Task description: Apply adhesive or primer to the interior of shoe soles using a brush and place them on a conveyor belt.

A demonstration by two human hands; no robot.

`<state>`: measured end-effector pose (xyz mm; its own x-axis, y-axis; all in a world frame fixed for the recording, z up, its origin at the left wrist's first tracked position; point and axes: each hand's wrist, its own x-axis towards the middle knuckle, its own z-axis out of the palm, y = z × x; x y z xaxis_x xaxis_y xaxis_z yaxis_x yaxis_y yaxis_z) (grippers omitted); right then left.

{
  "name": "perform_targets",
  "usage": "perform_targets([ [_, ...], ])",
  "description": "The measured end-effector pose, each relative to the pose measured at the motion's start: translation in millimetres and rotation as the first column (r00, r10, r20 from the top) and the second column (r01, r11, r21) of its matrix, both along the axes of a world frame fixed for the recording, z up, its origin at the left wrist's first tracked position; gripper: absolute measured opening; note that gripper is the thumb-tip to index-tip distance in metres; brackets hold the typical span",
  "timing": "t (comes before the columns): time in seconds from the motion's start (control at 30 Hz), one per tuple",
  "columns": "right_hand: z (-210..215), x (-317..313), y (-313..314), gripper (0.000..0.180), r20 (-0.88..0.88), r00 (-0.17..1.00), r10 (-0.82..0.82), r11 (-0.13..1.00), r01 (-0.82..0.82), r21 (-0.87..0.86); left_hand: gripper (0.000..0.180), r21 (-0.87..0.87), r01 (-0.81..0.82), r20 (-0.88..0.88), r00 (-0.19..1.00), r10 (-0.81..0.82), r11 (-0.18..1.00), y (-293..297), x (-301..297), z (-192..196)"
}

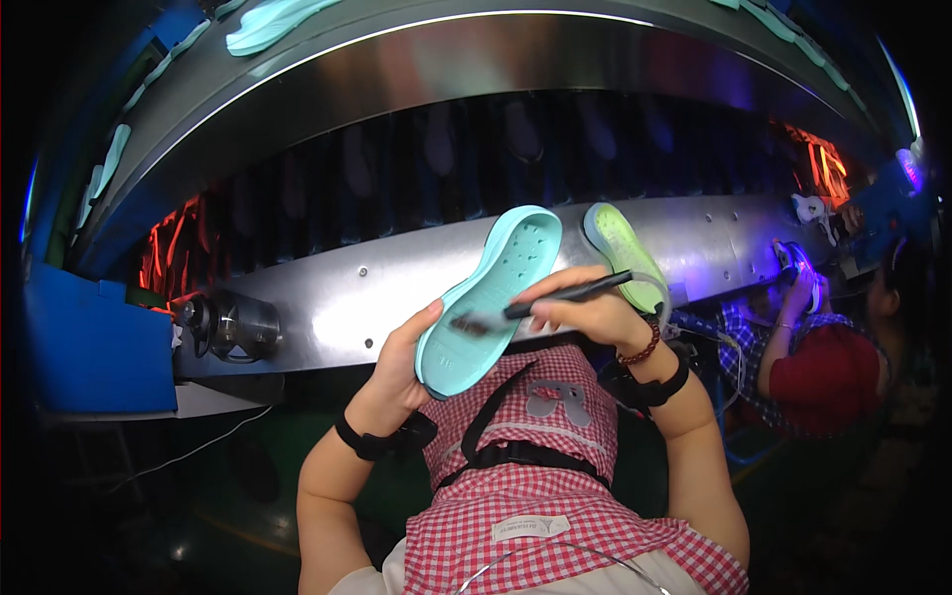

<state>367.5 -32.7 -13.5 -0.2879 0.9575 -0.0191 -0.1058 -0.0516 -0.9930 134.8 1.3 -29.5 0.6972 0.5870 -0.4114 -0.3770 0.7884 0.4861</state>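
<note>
My left hand (394, 367) grips a turquoise shoe sole (458, 363) by its near left edge, thumb on the rim. The sole is tilted, its hollow side facing up, with small holes toward its far end. In my right hand (598, 315) is a black-handled brush (575, 295), fingers wrapped round the handle. Its blurred bristles lie over the middle of the sole's inner face. A yellow-green sole (627, 260) rests on the metal ledge (322, 297), just beyond my right hand.
A glass and black pot (238, 327) stands at the ledge's left end, beside a blue box (109, 347). Beyond the ledge, dim soles pass under a metal hood with orange glows at both sides. Turquoise soles (273, 25) lie on top. Another person (823, 367) works at right.
</note>
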Motion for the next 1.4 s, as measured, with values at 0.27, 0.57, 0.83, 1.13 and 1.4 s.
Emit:
perform_targets([
  [0.27, -46, -31, -7, 0.02, 0.14, 0.791, -0.596, 0.791, 0.549, 0.27, 0.051, 0.055, -0.081, 0.024, 0.997, 0.08, 0.995, -1, 6, -17],
  [0.57, -34, 21, -42, 0.022, -0.572, 0.769, -0.284, 0.94, 0.341, -0.007, 0.06, 0.464, -0.593, 0.258, 0.801, 0.541, 0.658, 50, -95, 117],
  [0.83, -46, 16, -44, 0.021, -0.636, 0.674, -0.375, 0.918, 0.368, -0.15, 0.065, 0.231, -0.935, 0.347, 0.337, 0.875, 0.269, 216, -188, 206],
  [1.13, -68, 31, -47, 0.019, -0.599, 0.63, -0.495, 0.868, 0.384, -0.315, 0.056, 0.704, 0.709, -0.309, 0.246, 0.919, 0.047, 256, -118, 205],
  [1.4, -84, 51, -49, 0.02, -0.586, 0.559, -0.587, 0.81, 0.427, -0.403, 0.034, 0.409, 0.91, -0.33, 0.072, 0.941, 0.074, 260, -72, 214],
])
